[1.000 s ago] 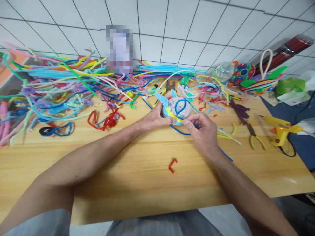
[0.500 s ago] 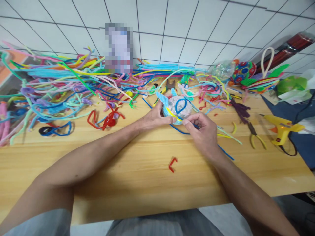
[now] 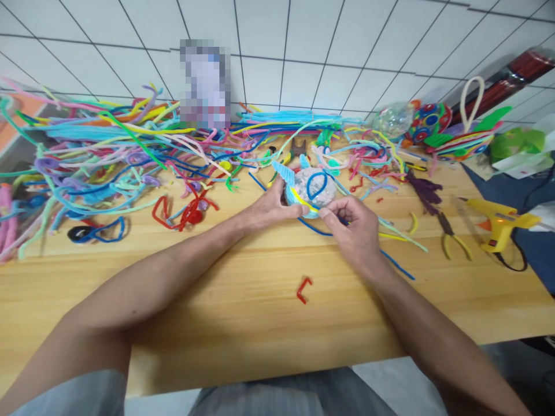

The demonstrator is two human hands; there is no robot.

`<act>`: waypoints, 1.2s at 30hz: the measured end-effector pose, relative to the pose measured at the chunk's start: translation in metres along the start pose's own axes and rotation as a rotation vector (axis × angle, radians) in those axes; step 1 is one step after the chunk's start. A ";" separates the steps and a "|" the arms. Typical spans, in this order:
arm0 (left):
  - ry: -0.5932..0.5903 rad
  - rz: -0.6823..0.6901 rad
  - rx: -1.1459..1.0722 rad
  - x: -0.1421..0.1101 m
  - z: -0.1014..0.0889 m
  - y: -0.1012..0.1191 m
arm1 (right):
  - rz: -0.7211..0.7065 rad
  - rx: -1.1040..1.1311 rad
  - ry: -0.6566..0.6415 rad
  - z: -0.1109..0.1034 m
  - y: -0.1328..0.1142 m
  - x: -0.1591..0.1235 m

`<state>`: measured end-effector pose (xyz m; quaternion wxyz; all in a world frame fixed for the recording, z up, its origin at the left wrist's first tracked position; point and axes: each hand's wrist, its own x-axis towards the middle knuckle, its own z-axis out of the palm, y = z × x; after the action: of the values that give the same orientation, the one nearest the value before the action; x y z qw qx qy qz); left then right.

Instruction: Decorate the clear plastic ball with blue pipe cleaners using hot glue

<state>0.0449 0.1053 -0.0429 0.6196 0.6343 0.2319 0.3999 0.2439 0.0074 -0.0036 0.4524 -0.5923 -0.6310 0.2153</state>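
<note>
A clear, sparkly ball [image 3: 302,184] is wrapped at its left and lower side with light-blue pipe cleaners, a pointed blue piece [image 3: 283,171] sticking up at its left. My left hand [image 3: 277,203] is closed round the ball's left side, thumb along the front. Across the front runs a yellow pipe cleaner [image 3: 302,199], its right end pinched between the thumb and fingers of my right hand [image 3: 353,222]. A blue pipe cleaner loop [image 3: 317,189] lies against the ball's face. Beneath my right hand, a blue pipe cleaner [image 3: 396,264] stretches over the table.
Nearer me lies a bent red piece [image 3: 304,290]. Yellow-handled pliers [image 3: 451,237] and a yellow glue gun [image 3: 498,223] are at the right. Heaps of coloured pipe cleaners [image 3: 108,138] line the back and left. A decorated ball [image 3: 433,124] stands at the back right.
The view has shifted very slightly. Both hands keep their hold on the ball and the yellow pipe cleaner, with little visible movement.
</note>
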 end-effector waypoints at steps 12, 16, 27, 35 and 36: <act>-0.023 -0.007 -0.029 0.001 0.004 0.005 | 0.006 0.002 0.019 0.000 -0.002 0.000; -0.004 0.000 -0.052 0.001 0.008 0.005 | -0.009 0.009 0.015 0.001 0.001 -0.001; 0.029 -0.051 0.032 -0.004 0.010 0.018 | -0.050 0.008 0.019 0.002 0.002 -0.001; 0.059 -0.062 0.038 -0.004 0.010 0.020 | -0.056 0.018 0.001 0.001 0.001 -0.002; 0.059 -0.063 0.039 -0.004 0.010 0.020 | -0.056 0.021 -0.002 0.000 0.001 -0.002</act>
<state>0.0464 0.0934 -0.0236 0.6122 0.6265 0.2777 0.3945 0.2443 0.0056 -0.0048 0.4637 -0.5695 -0.6454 0.2100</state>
